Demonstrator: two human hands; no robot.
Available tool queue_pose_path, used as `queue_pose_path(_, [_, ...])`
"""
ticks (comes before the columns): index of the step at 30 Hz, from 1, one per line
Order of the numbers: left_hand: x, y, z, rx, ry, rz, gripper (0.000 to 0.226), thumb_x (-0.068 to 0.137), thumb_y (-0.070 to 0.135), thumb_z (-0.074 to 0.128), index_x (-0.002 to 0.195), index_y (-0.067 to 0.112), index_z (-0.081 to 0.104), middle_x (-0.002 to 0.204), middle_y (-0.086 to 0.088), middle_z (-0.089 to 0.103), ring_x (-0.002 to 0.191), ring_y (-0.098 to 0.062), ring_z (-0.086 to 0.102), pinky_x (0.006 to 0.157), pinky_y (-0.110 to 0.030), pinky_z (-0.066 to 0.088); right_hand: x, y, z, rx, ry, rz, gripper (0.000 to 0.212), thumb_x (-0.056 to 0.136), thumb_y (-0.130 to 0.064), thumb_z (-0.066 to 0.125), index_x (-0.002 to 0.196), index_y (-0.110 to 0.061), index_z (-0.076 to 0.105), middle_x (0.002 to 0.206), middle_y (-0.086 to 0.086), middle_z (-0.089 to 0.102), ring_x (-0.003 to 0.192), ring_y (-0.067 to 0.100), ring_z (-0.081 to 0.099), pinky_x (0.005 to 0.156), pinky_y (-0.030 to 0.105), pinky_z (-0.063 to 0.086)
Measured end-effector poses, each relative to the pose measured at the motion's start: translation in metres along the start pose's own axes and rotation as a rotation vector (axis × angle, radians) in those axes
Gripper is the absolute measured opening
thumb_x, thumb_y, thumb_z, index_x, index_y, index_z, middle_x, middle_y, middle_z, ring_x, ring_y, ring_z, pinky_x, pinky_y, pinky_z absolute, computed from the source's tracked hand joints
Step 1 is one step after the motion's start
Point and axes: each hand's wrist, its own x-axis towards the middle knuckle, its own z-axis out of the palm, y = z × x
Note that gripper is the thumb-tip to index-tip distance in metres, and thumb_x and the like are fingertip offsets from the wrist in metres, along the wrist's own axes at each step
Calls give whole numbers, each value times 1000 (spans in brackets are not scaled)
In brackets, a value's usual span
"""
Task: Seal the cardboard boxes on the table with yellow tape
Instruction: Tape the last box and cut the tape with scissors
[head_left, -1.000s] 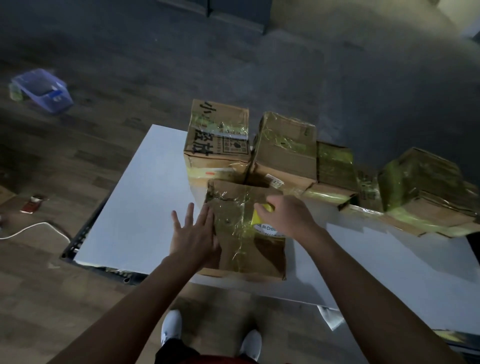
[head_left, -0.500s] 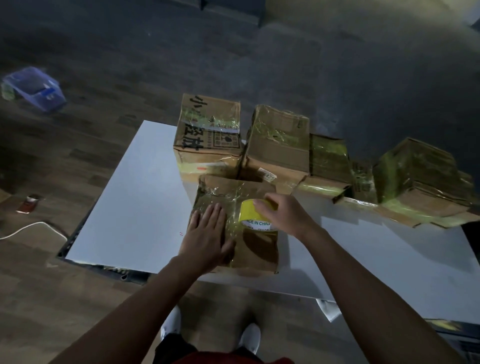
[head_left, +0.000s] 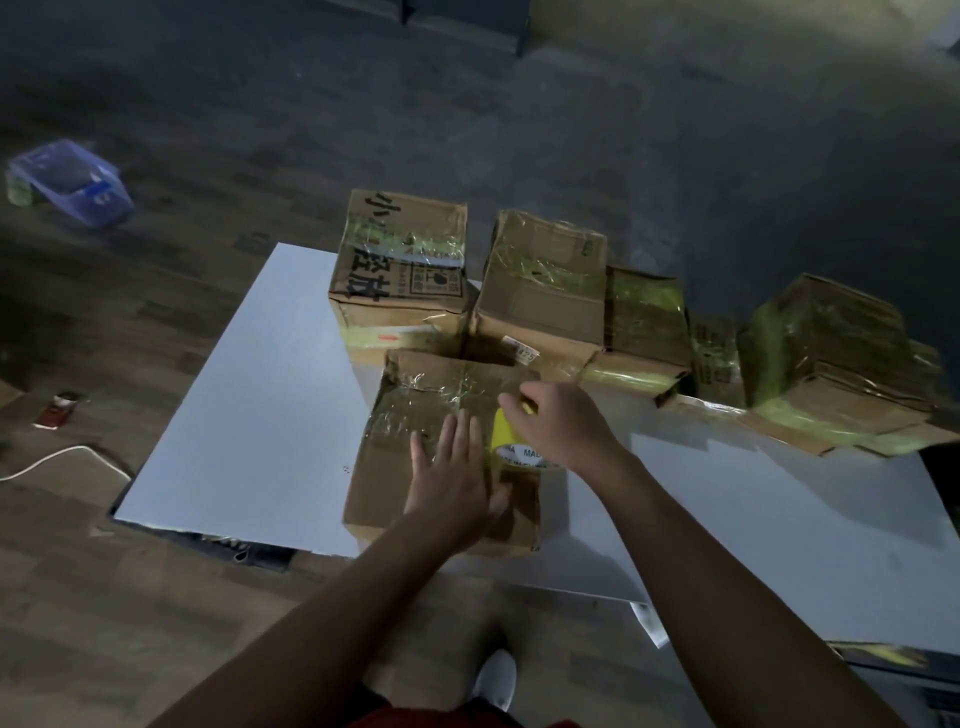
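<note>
We stand at the near edge of a white table (head_left: 249, 415) with the nearest cardboard box (head_left: 415, 395) in front of us. Its flaps are down and crinkled tape crosses its top, so we cannot see what is in it. Behind it runs a row of closed boxes streaked with yellow tape: the printed box (head_left: 400, 270) with large black characters, a plain box (head_left: 545, 280) touching its right side, a lower box (head_left: 644, 317) beside that, and the far-right box (head_left: 826, 353) near the table's corner. A blue plastic bin (head_left: 72, 182) lies on the wooden floor well to the left; its contents are too dim to tell.

Our left hand (head_left: 457, 478) lies flat on the nearest box's top, fingers straight and together, pointing away from us. Our right hand (head_left: 561, 431) curls over the yellow tape roll (head_left: 506, 441), gripping it from above, and the roll sits on the box top just beside our left fingers. Both forearms reach forward over the table's edge.
</note>
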Motion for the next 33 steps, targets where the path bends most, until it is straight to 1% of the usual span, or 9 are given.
queue_pose_path(5, [4, -8, 16, 32, 7, 4, 97, 75, 69, -11, 154, 13, -6, 162, -5, -13, 148, -19, -16, 117, -57, -5, -14, 28, -7, 258, -75, -2, 42, 97, -39, 51, 59, -21, 47, 54, -5, 38, 49, 11, 35, 50, 26, 27])
queue_pose_path(9, [4, -7, 15, 36, 3, 12, 99, 74, 72, -12, 153, 13, -9, 161, -4, -17, 147, -19, -18, 118, -55, -7, -12, 50, -12, 101, 21, -85, 49, 94, -32, 58, 51, -17, 39, 48, -2, 31, 45, 12, 28, 48, 29, 23])
queue_pose_path(12, [4, -9, 14, 49, -2, 14, 99, 74, 72, -12, 152, 12, -11, 160, -6, -17, 147, -19, -19, 118, -55, -6, -20, 80, -16, -16, 3, -37, 52, 91, -33, 60, 51, -5, 43, 47, 6, 32, 43, 14, 24, 48, 27, 23])
queue_pose_path(14, [2, -7, 10, 60, -26, 9, 100, 73, 72, -12, 152, 10, -11, 160, -8, -17, 147, -20, -18, 117, -57, -5, -24, 89, -8, -63, -25, 19, 52, 92, -35, 58, 51, -10, 38, 48, 4, 30, 44, 15, 25, 49, 28, 21])
queue_pose_path(20, [18, 47, -7, 61, -150, -242, 109, 84, 80, 20, 149, -2, -11, 157, -24, -17, 144, -43, -16, 108, -69, -5, -24, 89, 14, -104, -88, 150, 50, 95, -42, 50, 54, -16, 37, 53, 4, 36, 56, 22, 38, 51, 31, 24])
queue_pose_path(23, [17, 74, 5, 44, -119, -276, 99, 93, 65, 31, 146, -1, -20, 155, -26, -22, 142, -48, -19, 108, -72, -1, -26, 91, 19, -93, -86, 126, 49, 95, -41, 50, 55, -16, 36, 53, 3, 35, 55, 22, 39, 52, 32, 24])
queue_pose_path(26, [13, 62, 10, 10, -62, -233, 89, 96, 54, 32, 148, 3, -19, 156, -21, -22, 142, -45, -20, 107, -72, -5, -29, 94, 24, -37, -45, 116, 45, 95, -37, 52, 60, -9, 49, 54, 8, 43, 58, 26, 45, 55, 31, 27])
queue_pose_path(29, [2, 34, 12, 22, 9, -112, 85, 94, 54, 35, 152, 17, -16, 158, -19, -20, 143, -42, -20, 109, -72, -4, -37, 84, 38, -85, -63, 79, 44, 99, -37, 43, 81, -4, 65, 74, 18, 63, 72, 31, 60, 62, 30, 37])
queue_pose_path(33, [-7, 21, 13, 67, 18, 2, 83, 92, 55, 39, 149, 38, -18, 159, -16, -20, 143, -45, -20, 106, -72, -7, -42, 69, 63, -89, -37, 109, 45, 102, -35, 37, 91, -3, 67, 89, 20, 68, 87, 34, 63, 70, 33, 40])
